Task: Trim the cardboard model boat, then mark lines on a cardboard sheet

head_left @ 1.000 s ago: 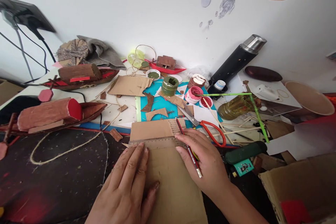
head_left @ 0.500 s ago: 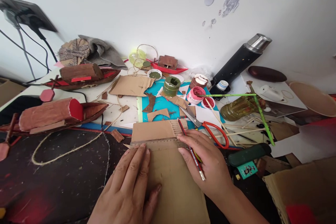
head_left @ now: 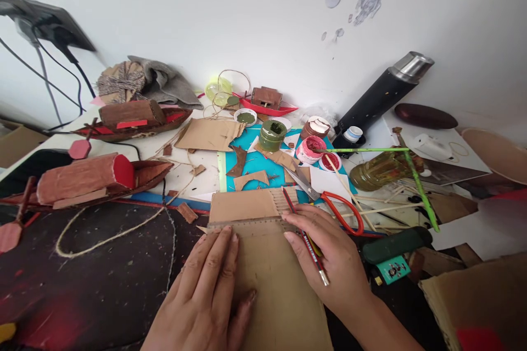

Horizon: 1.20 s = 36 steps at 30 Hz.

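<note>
My left hand (head_left: 206,285) lies flat with fingers stretched on a long cardboard sheet (head_left: 280,285), its fingertips at a ruler (head_left: 247,223) set across the sheet. The right end of the ruler is under the fingers of my right hand (head_left: 333,255), which are closed round a red and black pencil (head_left: 307,241). Something yellow shows behind the pencil, partly hidden by that hand. Beyond the ruler the cardboard has a smooth part and a ribbed strip (head_left: 284,197). Orange-handled scissors (head_left: 341,211) lie just past my right hand.
Cardboard boats (head_left: 86,181) stand at the left, near a loop of twine (head_left: 102,247). Paint jars (head_left: 272,136) sit on blue paper behind the cardboard. A black flask (head_left: 379,98) leans at the back right; a green case (head_left: 397,244) and a box are at the right.
The whole view has shifted slightly, so things appear a little further right. Both hands keep their places on the cardboard and ruler; the pencil is still held.
</note>
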### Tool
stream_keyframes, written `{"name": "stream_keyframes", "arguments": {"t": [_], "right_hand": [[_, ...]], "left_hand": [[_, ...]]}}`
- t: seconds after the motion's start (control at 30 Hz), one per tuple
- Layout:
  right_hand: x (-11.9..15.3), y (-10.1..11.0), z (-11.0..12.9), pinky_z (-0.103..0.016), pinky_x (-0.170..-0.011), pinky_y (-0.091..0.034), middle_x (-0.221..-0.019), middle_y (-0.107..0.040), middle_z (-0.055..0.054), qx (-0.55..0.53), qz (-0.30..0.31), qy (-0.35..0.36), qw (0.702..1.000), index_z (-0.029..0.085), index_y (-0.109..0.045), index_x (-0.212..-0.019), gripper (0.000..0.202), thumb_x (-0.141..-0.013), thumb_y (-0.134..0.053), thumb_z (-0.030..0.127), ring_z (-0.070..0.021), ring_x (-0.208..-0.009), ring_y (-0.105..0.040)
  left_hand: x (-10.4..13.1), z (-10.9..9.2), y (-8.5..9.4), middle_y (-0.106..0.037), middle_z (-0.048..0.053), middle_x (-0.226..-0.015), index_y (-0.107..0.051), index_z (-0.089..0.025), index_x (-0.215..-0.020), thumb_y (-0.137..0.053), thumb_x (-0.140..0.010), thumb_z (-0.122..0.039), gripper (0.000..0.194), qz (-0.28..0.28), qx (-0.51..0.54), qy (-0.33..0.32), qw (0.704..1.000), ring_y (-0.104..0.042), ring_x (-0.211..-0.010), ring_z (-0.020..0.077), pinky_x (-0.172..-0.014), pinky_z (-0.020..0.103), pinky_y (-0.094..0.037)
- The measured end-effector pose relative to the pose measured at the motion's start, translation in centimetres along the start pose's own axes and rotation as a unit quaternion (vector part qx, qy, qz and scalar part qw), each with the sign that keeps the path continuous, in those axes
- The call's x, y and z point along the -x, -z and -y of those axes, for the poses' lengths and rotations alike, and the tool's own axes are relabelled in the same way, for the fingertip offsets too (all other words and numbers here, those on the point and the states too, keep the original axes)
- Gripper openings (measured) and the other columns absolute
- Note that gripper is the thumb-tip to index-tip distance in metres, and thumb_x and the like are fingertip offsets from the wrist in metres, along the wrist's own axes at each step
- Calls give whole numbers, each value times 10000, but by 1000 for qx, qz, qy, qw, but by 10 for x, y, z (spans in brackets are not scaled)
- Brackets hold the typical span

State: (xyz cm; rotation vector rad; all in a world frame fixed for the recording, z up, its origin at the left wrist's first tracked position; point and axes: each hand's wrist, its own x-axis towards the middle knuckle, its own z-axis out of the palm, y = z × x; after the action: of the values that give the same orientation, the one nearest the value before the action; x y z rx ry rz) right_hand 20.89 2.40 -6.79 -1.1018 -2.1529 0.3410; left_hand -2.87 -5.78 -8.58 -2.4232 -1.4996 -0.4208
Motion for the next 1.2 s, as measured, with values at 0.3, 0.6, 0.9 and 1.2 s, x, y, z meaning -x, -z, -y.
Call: {"name": "stream_keyframes", "arguments": {"t": [0.3,0.6,0.9,1.2], "right_hand": [[-1,0,1,-479,-1009,-643,-1159,-841,-84,-6,-3,-6,1000,232,-725,-1244,223,-1046,-642,169,-289,-1123,-791],[0,-1,0,-479,-1012,-638,-1160,-837,-90,-2,-3,-2,1000,227,-720,-1258,238,-1039,-653,164,-292,-1122,-787],[1,-1,1,-489,-996,-634,-1173,-825,-102,9,6,-3,1000,226,-708,-1273,232,-1058,-633,181,-301,-1132,-771],[3,0,0,-489,-1001,-629,-1179,-820,-99,14,11,2,1000,225,-696,-1287,241,-1059,-635,178,-297,-1136,-766]], "left_hand": [[-1,2,0,-659,198,-1498,-577,-11,-1463,-536,-994,-450,644,0,-5,1,1000,-577,-1383,353,-1132,446,-462],[0,2,0,-644,221,-1499,-589,11,-1447,-565,-980,-426,639,0,3,-6,1000,-579,-1369,378,-1169,458,-393],[0,0,0,-656,224,-1483,-595,15,-1429,-541,-995,-429,623,-4,-4,-9,1000,-574,-1366,379,-1156,469,-396],[-3,1,1,-657,222,-1483,-594,13,-1431,-544,-984,-418,623,1,3,-8,1000,-575,-1369,375,-1157,468,-403]]}}
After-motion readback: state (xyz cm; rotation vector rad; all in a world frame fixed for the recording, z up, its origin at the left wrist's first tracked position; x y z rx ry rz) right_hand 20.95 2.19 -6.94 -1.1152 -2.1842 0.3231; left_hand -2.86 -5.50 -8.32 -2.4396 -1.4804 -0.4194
